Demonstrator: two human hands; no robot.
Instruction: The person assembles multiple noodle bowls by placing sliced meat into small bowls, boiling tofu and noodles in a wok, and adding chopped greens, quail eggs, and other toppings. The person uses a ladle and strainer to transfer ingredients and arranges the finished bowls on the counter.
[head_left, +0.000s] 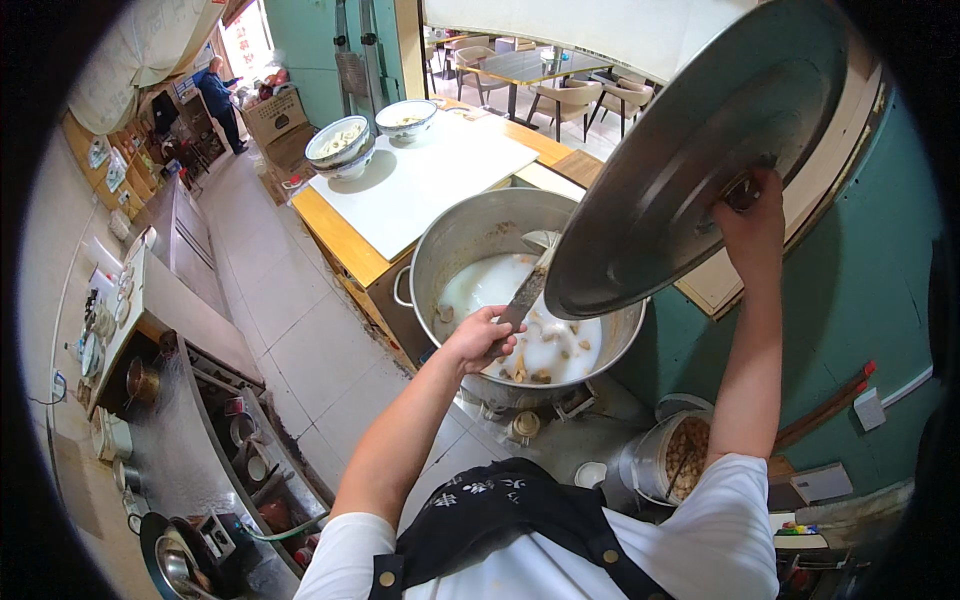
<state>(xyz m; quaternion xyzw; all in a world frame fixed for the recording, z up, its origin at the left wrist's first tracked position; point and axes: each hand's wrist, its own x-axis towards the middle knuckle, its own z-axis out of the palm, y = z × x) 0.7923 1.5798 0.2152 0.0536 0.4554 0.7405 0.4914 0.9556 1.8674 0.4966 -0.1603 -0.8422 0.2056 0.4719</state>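
My left hand [482, 340] is wrapped round the dark, flat handle of a ladle [528, 290], which reaches over a big metal stockpot [425, 250]. The ladle's pale metal end shows near the pot's far side, partly behind the lid. Milky white broth [490, 285] fills part of the pot, with brownish chunks floating in it. High on the right, my right hand [752, 222] grips the knob of a large round metal lid [690, 130]. The lid is steeply tilted, raised above the pot's right side and hiding part of its rim.
A white-topped counter [440, 185] behind the pot holds bowls of food [340, 145]. A bucket of brown chunks [665, 450] stands by my right arm. Steel worktops and shelves [200, 420] line the left. A person [217, 95] stands far down the tiled aisle [270, 290].
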